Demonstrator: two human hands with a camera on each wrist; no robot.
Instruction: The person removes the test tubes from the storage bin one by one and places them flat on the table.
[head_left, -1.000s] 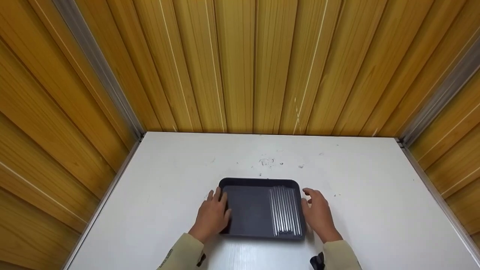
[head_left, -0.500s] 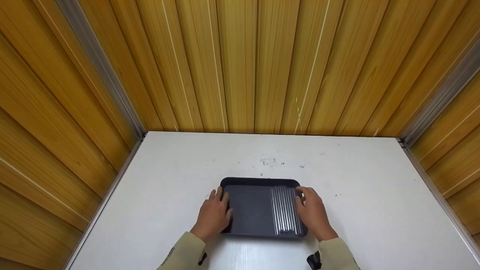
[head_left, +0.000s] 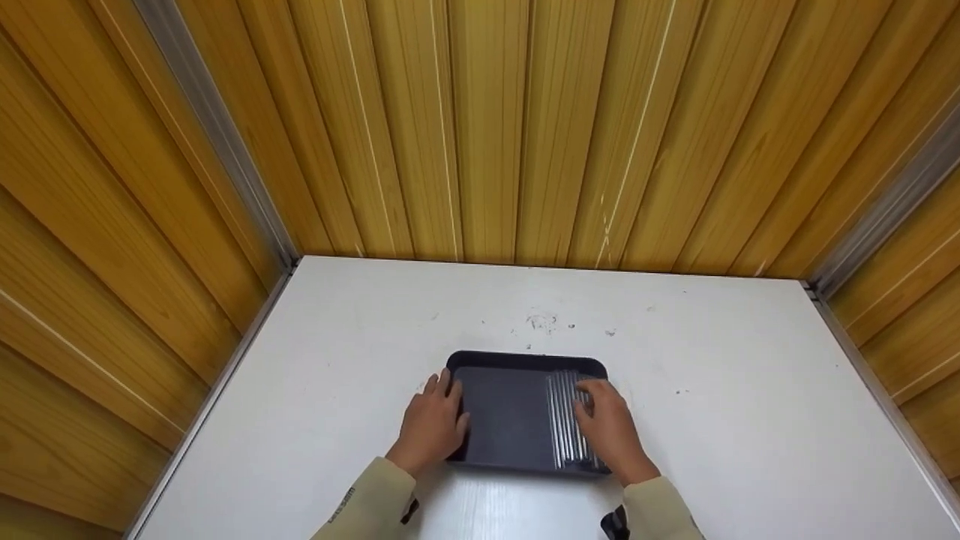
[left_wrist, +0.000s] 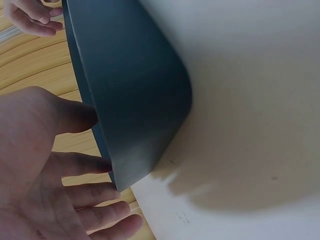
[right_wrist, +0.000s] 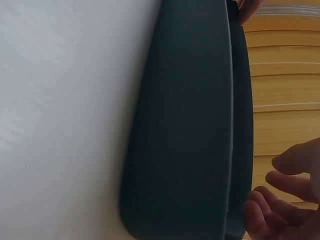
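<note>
Rods [head_left: 563,420] lie at three o'clock inside tray [head_left: 502,420]; right hand [head_left: 611,427] over them, fingers loosely bent. Left hand [head_left: 430,424], fingers spread, touches tray at nine o'clock.

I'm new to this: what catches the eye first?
Probably the dark tray on the white table, with shiny rods lined up along its right side. Next, two hands: the left hand at the tray's left edge, the right hand over the rods. Behind, a yellow wood-patterned wall rises.
</note>
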